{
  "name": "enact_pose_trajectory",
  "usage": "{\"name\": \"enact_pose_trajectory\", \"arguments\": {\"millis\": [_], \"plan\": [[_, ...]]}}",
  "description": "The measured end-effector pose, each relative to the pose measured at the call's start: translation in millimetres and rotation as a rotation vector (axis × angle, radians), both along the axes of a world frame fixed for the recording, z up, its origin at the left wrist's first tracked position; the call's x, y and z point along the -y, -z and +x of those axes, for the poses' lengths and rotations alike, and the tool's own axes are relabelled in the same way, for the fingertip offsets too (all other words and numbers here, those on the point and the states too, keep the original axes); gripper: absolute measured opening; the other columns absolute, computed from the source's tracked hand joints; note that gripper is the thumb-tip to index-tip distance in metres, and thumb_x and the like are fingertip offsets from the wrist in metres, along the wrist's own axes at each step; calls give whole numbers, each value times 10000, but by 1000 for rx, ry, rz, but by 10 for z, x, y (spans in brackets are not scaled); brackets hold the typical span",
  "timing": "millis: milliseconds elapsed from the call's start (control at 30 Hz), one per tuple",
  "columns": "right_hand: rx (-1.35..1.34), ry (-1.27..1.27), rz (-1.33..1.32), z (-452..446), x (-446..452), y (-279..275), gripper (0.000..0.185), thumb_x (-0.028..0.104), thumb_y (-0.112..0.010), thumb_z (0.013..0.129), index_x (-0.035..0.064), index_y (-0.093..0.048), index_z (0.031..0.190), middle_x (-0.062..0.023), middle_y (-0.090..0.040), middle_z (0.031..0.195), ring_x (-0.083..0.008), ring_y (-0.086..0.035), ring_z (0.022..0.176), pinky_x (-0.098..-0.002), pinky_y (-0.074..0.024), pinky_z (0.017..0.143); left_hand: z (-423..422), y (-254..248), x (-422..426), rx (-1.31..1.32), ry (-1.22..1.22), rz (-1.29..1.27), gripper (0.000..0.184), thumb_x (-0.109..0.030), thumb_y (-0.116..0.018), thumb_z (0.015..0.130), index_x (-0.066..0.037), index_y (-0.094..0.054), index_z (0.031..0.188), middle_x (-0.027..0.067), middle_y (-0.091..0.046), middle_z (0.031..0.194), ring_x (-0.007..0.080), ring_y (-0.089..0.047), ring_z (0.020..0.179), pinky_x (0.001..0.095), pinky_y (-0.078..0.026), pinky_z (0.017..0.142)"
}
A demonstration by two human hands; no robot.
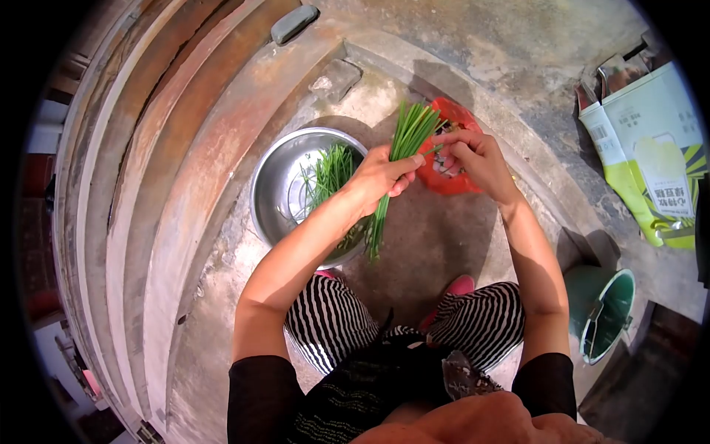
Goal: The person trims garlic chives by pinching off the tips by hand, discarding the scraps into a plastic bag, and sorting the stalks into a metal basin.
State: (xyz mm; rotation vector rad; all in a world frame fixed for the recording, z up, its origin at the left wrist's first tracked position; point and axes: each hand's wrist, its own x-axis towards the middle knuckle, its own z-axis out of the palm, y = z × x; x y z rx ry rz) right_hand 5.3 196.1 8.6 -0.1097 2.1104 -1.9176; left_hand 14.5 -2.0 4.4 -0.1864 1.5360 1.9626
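Observation:
My left hand (384, 176) is wrapped round a bunch of green chives (414, 129), whose stalks stick out above and hang below the fist. Beside it, my right hand (473, 159) pinches the end of a single chive stalk (433, 150) that reaches over from the bunch. Under my left forearm stands a wide metal basin (270, 196) with more cut or loose chives (329, 174) in it. Behind my right hand lies an open red plastic bag (458, 111) with scraps inside, partly hidden by the hand.
Concrete steps (192, 192) rise along the left, with a grey stone (294, 24) on one. A green bucket (610, 311) lies tilted at the right, below a printed green-and-white bag (651, 148). My knees in striped trousers (333, 318) flank the concrete floor (392, 296).

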Motion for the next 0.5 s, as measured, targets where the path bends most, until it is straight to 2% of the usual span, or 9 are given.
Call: {"name": "enact_pose_trajectory", "arguments": {"millis": [67, 133, 167, 233, 267, 333, 467, 500], "plan": [[6, -67, -11, 2, 47, 18, 170, 90, -542, 873, -30, -643, 937, -34, -649, 796, -68, -575, 653, -230, -475, 604, 12, 10, 2, -14, -9, 2, 191, -169, -626, 858, 9, -583, 911, 9, -510, 639, 47, -394, 429, 191, -260, 377], [-233, -89, 104, 12, 85, 87, 144, 96, -581, 852, -26, -643, 897, -64, -636, 786, -147, -599, 646, -269, -480, 601, 18, 25, 12, -30, -15, 5, 191, -169, -626, 858, 9, -581, 913, 6, -509, 638, 47, -394, 428, 190, -258, 375], [-234, -90, 105, 23, 90, 92, 144, 96, -581, 852, -26, -643, 897, -64, -636, 786, -147, -599, 646, -269, -480, 601, 16, 37, 21, -29, -4, 17, 193, -167, -626, 859, 10, -578, 919, 6, -508, 636, 47, -393, 427, 191, -256, 373], [-628, -38, 607, 74, 178, -48, 102, 93, -611, 815, 14, -650, 868, -101, -614, 799, -258, -605, 692, -328, -484, 623, 3, 50, 28, -26, 9, 29, 195, -165, -626, 859, 10, -575, 926, 5, -507, 633, 46, -392, 426, 192, -255, 371], [-627, -37, 609, 60, 179, -31, 102, 93, -611, 815, 14, -650, 868, -101, -614, 799, -258, -605, 692, -328, -484, 623, -10, 52, 29, 6, 0, 36, 193, -160, -622, 861, 13, -570, 930, 7, -505, 631, 46, -389, 424, 192, -253, 368], [-707, 264, 803, -7, 160, 10, 78, 79, -618, 783, 49, -650, 847, -130, -595, 824, -326, -586, 762, -375, -480, 654, 6, 34, 30, 35, -4, 45, 191, -155, -618, 863, 15, -565, 934, 8, -503, 628, 47, -385, 422, 192, -251, 365], [-640, 251, 794, -68, -120, 2, 103, 84, -617, 784, 59, -661, 872, -122, -607, 845, -308, -592, 752, -376, -481, 663, 28, 17, 104, 41, 37, 151, 201, -160, -613, 867, 23, -559, 929, 14, -506, 630, 50, -388, 425, 189, -259, 376], [-707, 261, 828, -69, -143, 11, 118, 93, -623, 784, 49, -663, 886, -124, -618, 840, -293, -602, 742, -362, -482, 660, 26, 31, 117, 41, 60, 183, 206, -166, -611, 869, 25, -559, 925, 16, -508, 633, 51, -392, 428, 189, -263, 381]]}}
